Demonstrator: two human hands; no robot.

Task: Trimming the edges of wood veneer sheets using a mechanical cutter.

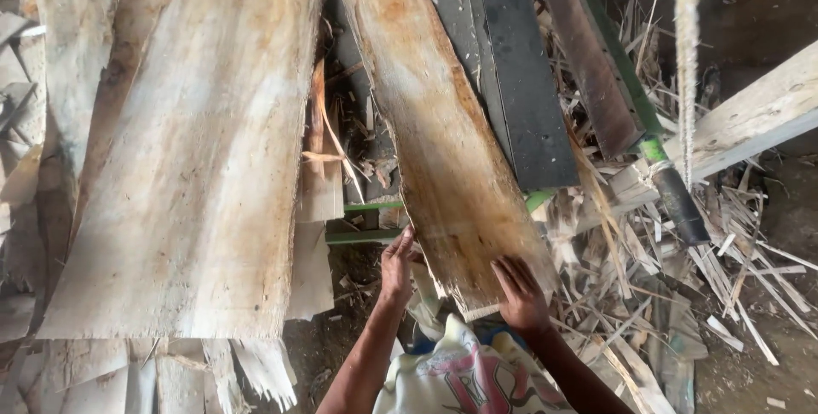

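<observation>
Your left hand [396,265] grips the near left edge of the narrow wooden sheet [434,133], fingers curled round it. Your right hand [520,295] lies flat and spread on the sheet's near right corner, pressing its top face. The sheet slopes away from you across the dark machine bed [511,65], its near end overhanging the green frame bar [362,235]. Left of the sheet lies a wider pale sheet [196,150], apart from it. Right of the sheet, splinters and offcuts [699,295] cover the floor. A rope [686,56] hangs right of the sheet.
</observation>
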